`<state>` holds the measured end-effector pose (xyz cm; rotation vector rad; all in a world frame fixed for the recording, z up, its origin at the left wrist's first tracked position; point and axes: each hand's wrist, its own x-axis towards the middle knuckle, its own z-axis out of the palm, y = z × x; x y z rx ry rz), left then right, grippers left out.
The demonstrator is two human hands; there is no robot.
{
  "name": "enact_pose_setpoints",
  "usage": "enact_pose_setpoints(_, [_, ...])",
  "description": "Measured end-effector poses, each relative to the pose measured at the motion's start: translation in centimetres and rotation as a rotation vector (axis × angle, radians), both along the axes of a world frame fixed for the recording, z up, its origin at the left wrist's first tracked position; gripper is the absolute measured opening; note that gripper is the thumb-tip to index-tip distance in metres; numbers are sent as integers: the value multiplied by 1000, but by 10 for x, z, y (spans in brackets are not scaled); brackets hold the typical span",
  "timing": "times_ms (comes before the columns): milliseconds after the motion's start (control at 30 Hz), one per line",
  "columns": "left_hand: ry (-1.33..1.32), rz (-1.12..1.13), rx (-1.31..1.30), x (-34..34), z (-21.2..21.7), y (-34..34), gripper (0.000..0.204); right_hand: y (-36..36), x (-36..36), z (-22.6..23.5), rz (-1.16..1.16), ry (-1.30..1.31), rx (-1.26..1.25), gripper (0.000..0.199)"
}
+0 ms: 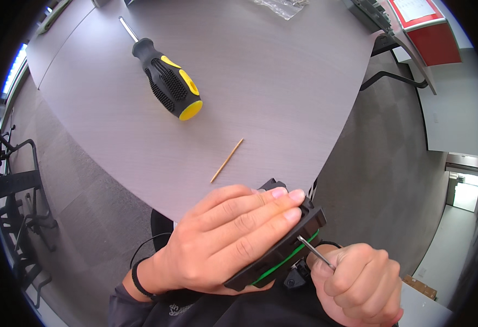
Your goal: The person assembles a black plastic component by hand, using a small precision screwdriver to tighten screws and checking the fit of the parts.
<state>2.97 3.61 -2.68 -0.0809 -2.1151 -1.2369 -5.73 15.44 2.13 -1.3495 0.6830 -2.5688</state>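
Note:
My left hand (217, 242) is wrapped round a black plastic housing (316, 219), fingers laid across its top face. A thin green strip (283, 262) runs along the housing's side, set between black edges. In my right fist (361, 283) is a thin metal rod tool (317, 253); its handle end is hidden by my fingers. The rod's tip meets the side of the housing beside the green strip. Beyond my hands, on the table, lie a wooden toothpick (227, 161) and a black and yellow screwdriver (168, 82), its shaft toward the far left.
The grey table (282, 92) has a rounded near edge, and my hands work just past it. A clear plastic bag (282, 6) lies at the far side. Black chairs (20, 191) stand on the left. A red box (432, 41) is at the far right.

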Motion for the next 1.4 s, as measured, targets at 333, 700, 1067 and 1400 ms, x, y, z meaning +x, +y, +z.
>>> enact_pose_setpoints(333, [73,25,-82,-4,-9,3,56,22,-12,-4,73,8,64,43])
enact_pose_setpoints(700, [81,26,-78,-9,-9,7,61,14,-16,-4,136,-60,-116,35])
enact_pose_setpoints(1067, [113,-2,-63,-11,-11,7,61,11,-11,2,104,-13,-20,39])
enact_pose_setpoints(1400, [124,24,-79,-17,-13,8,58,22,-27,2,106,60,53,42])
